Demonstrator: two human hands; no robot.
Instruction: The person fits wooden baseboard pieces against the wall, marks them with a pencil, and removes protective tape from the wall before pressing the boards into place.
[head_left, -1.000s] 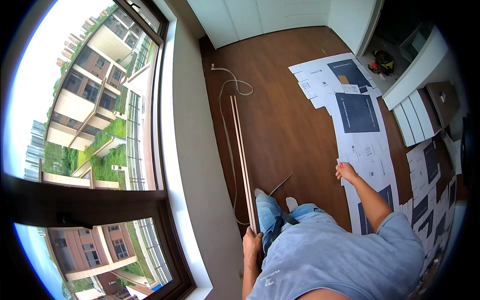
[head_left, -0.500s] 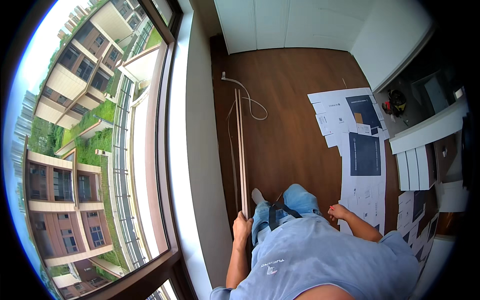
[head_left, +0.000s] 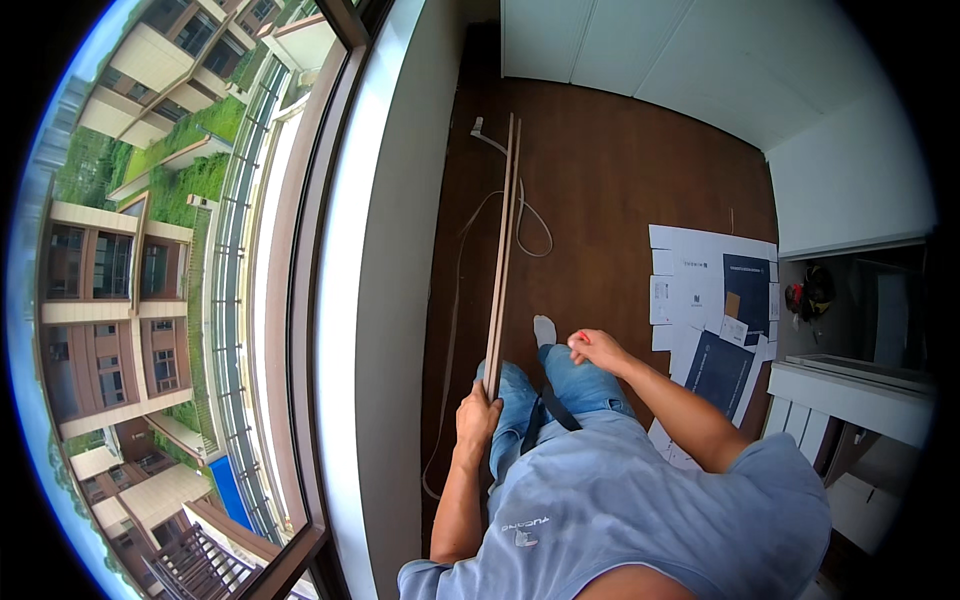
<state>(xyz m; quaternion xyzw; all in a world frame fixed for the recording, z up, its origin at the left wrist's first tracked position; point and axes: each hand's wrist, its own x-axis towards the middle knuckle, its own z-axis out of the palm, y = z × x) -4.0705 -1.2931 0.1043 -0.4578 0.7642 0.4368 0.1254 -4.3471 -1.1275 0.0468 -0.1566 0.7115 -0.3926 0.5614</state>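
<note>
My left hand [head_left: 477, 418] is closed around the near end of a long, narrow wood-coloured strip [head_left: 505, 240] with two pale lines along it. The strip runs ahead of me, roughly alongside the wall below the window; whether it is one piece or two, I cannot tell. In front of my thighs, my right hand [head_left: 601, 350] is closed on a small red object [head_left: 580, 338]. Most of that object is hidden by the fingers, so its kind is unclear.
A pale cable [head_left: 540, 225] lies looped on the brown floor [head_left: 620, 170] beside the strip. Flattened white cardboard [head_left: 690, 270] covers floor at the right. The window wall [head_left: 400, 250] borders my left; white panels [head_left: 640, 45] stand ahead. A dark-and-red item [head_left: 812, 292] sits far right.
My right hand has swung from beside my right hip to in front of my legs. The left hand keeps its hold on the strip, and the view has shifted, with one foot now further ahead.
</note>
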